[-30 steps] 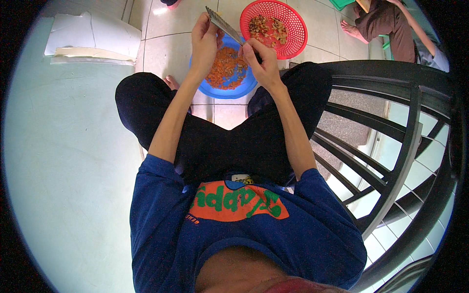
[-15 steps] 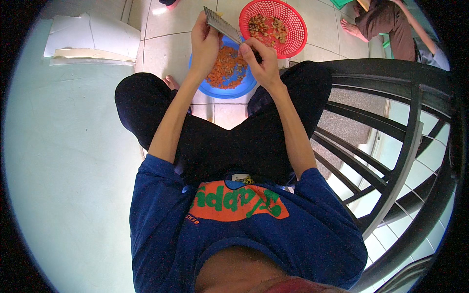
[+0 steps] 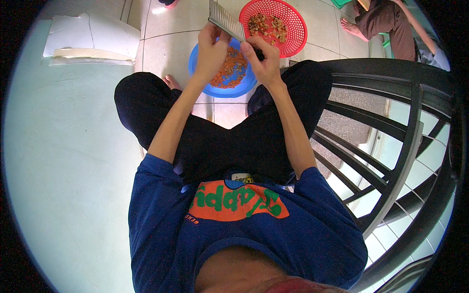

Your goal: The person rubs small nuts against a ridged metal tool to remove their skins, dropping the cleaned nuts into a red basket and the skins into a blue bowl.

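Observation:
A crinkle cutter with a wavy metal blade point(image 3: 226, 21) is held up over a round blue basin point(image 3: 195, 63). My right hand point(image 3: 265, 61) is closed around its dark handle, with finger and thumb up at the blade's near end. My left hand point(image 3: 213, 54) has its fingers curled against the lower edge of the blade. Its fingertips are partly hidden, and whether they pinch a small piece cannot be seen. Inside the basin lie many small orange bits point(image 3: 229, 66) mixed with some brownish ones.
Just beyond the basin to the right stands a red colander point(image 3: 298, 34) with brown and yellowish pieces point(image 3: 266, 28). Another person point(image 3: 386, 29) sits at the far right. Black metal railing point(image 3: 376, 73) curves along my right side. To my left is a pale surface point(image 3: 73, 161), and tiles point(image 3: 166, 49) cover the floor.
My left hand has slid right and down along the blade, from its far end toward its middle. The blade's wavy face has turned more into view. My right hand stays nearly in place.

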`<control>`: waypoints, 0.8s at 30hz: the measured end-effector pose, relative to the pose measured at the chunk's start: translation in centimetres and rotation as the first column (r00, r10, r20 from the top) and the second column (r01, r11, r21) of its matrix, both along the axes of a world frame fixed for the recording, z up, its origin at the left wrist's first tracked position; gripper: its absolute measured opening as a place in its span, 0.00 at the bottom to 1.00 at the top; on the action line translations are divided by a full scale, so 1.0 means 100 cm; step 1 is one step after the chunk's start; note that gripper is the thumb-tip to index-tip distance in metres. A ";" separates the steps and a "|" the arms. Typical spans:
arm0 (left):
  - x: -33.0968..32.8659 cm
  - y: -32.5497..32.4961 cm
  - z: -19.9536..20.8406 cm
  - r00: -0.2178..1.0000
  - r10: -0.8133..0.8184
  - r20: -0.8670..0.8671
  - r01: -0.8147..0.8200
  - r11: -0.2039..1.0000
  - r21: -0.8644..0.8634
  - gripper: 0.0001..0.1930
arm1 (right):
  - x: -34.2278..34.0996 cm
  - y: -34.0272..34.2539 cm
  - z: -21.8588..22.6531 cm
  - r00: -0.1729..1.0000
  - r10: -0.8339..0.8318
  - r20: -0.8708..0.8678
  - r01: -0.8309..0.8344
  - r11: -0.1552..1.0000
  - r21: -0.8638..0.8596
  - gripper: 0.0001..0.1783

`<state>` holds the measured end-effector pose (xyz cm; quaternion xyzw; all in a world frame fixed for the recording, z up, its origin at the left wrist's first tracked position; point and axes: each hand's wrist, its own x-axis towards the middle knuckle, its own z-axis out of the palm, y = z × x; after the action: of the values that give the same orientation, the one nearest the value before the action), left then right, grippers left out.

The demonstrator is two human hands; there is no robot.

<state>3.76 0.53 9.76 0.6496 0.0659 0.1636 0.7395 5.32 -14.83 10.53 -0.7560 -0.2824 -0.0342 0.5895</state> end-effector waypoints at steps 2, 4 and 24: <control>-0.001 -0.005 0.003 0.999 0.005 0.034 -0.003 0.998 -0.064 0.08 | 0.000 0.000 0.002 1.000 0.002 0.017 -0.002 1.000 0.001 0.13; -0.005 -0.005 0.012 0.998 0.051 0.030 -0.046 0.990 -0.133 0.07 | 0.000 -0.001 0.002 1.000 0.002 0.011 -0.002 1.000 -0.009 0.13; 0.003 0.003 0.010 0.972 -0.233 0.004 0.213 0.894 0.394 0.11 | 0.017 0.001 -0.017 0.957 -0.266 -0.115 0.286 0.934 0.214 0.18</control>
<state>4.05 0.87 10.73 0.7828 -0.0619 0.1043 0.6104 7.00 -14.77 8.80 -0.7160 -0.1426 -0.1173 0.6732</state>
